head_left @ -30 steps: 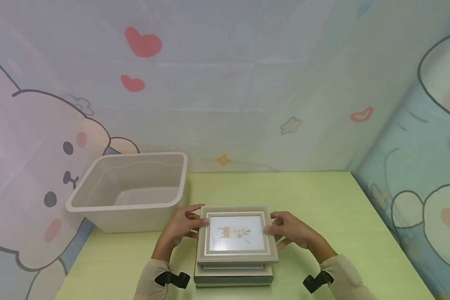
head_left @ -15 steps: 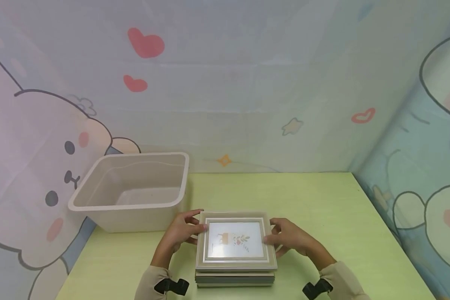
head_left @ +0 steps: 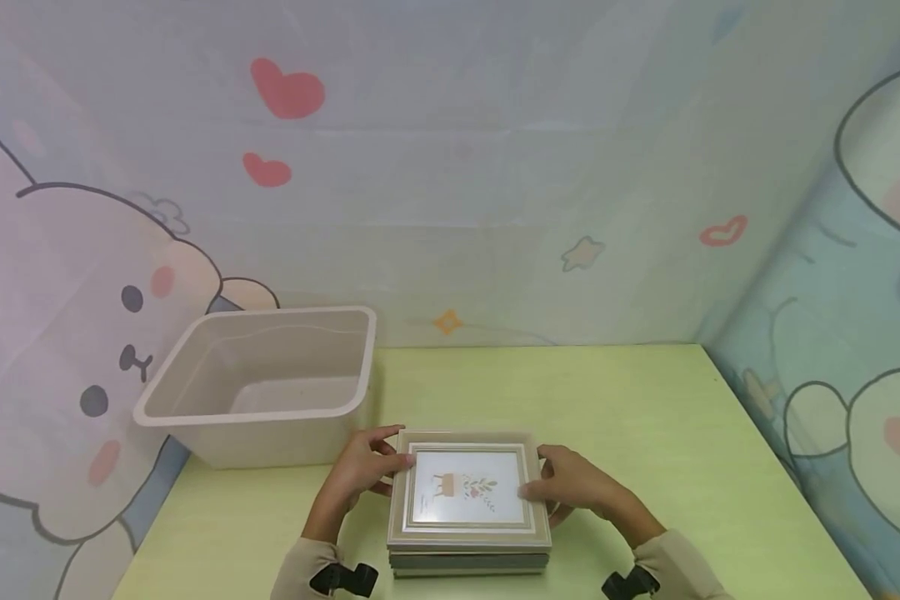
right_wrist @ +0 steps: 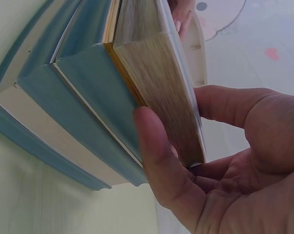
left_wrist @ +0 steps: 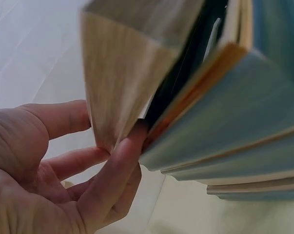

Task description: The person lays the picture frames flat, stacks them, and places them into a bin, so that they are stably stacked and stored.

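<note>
Beige tub (head_left: 251, 437), far left. Left hand (head_left: 362, 468), pinching the left edge of one picture frame (head_left: 465, 487), atop a stack (head_left: 468, 563) between both hands, long side apparently running hand to hand. Right hand (head_left: 576, 482), gripping the opposite edge, equally near.

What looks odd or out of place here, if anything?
The picture in the top frame looks sideways: its pot sits toward the left hand, its leaves toward the right hand, as if toppled. Nothing looks spilled or damaged.

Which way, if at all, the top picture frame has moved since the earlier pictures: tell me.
Yes: judged against the beige bin, the top picture frame has moved lower in the head view.
</note>
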{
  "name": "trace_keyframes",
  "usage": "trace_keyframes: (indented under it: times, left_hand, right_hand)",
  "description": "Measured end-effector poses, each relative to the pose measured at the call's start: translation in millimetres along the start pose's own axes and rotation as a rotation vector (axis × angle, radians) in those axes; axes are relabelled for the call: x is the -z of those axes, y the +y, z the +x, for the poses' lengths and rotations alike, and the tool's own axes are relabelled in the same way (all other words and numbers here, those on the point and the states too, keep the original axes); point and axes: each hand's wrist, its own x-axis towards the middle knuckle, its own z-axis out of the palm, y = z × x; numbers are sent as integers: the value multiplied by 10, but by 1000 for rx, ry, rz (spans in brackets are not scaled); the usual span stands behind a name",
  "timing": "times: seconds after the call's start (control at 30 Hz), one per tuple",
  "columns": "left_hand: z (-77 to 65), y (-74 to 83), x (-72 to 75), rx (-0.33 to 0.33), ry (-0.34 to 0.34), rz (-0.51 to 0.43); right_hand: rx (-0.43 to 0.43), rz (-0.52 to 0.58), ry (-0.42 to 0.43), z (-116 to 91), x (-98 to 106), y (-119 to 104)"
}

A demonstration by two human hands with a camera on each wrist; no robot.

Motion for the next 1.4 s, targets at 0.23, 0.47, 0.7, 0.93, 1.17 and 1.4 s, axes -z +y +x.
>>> trace_keyframes:
  times: [0.23,0.47,0.7,0.93,1.17,1.4]
  left_hand:
    - [-24,-22,17,15,-16,55]
    - [-25,-72,6,9,-11,37]
    - [-21,-122,17,1,-16,29]
    - [-2,-211,35,-6,-31,4]
    - [-17,-263,27,-23,-30,-29]
    - [-29,-275,26,-28,-32,-43]
  right_hand:
    - [-23,-35,20,-32,-15,20]
    - [-40,10,64,-41,-72,134]
    - [-15,280,-11,-1,-207,299]
    - [21,326,57,-8,-329,322]
    - [119,-54,291,-57,-438,277]
    - [295,-509,502,-78,-587,231]
